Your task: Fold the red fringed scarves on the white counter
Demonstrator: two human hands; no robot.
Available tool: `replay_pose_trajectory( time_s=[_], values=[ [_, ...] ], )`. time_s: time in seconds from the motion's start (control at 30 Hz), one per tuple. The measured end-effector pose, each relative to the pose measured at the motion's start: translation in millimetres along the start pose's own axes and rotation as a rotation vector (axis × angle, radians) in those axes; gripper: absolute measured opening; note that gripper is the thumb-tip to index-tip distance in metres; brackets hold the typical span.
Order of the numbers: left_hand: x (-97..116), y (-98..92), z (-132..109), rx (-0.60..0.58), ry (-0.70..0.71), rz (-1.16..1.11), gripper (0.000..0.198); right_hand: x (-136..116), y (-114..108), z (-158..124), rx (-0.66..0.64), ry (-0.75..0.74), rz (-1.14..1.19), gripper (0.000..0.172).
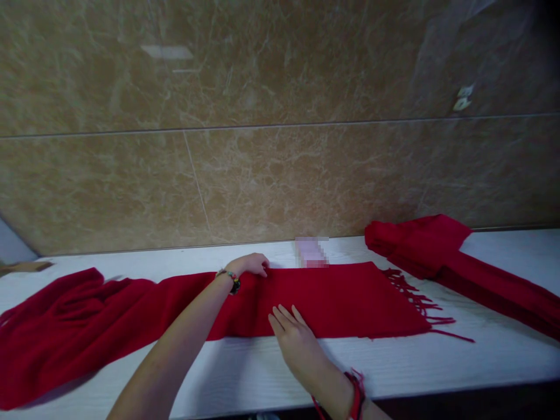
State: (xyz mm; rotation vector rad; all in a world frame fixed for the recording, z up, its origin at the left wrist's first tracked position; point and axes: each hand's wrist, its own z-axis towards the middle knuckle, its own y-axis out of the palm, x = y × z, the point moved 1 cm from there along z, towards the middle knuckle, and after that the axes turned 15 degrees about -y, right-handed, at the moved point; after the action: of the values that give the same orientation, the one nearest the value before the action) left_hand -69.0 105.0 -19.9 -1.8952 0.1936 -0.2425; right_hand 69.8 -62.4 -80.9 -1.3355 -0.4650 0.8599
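Note:
A red scarf with a fringed right end lies lengthwise on the white table. Its right half is spread flat, while the left part is bunched in loose folds. At the far edge of the cloth, my left hand has its fingers curled down and closed on that edge; the fingertips are partly hidden. My right hand lies palm down over the near edge, fingers stretched out on the fabric.
Another folded red cloth lies at the right, close to the fringe. A small pixelated pinkish packet sits behind the scarf. A brown marbled tile wall rises along the far side of the white table.

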Motion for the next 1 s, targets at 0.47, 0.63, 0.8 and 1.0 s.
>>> replay_pose_trajectory(
  time_s=[0.47, 0.63, 0.8, 1.0],
  values=[
    [-15.7, -5.1, 1.2, -0.113, 0.011, 0.034, 0.03, -0.6, 0.2, -7.6, 0.042, 0.012, 0.081, 0.041],
    [-25.7, 0.6, 6.3, -0.018, -0.014, 0.048, 0.027, -2.0, -3.7, -7.8, 0.016, 0.014, 0.111, 0.043],
    [-28.3, 16.4, -9.4, 0.142, -0.058, 0.021, 0.041, -3.2, -6.1, -10.1, 0.029, 0.019, 0.092, 0.046],
    [-29.8, 67.6, -70.8, 0.576, -0.139, -0.044, 0.053, -4.4, -8.7, -11.7, 0.107, -0.106, 0.054, 0.044]
  ],
)
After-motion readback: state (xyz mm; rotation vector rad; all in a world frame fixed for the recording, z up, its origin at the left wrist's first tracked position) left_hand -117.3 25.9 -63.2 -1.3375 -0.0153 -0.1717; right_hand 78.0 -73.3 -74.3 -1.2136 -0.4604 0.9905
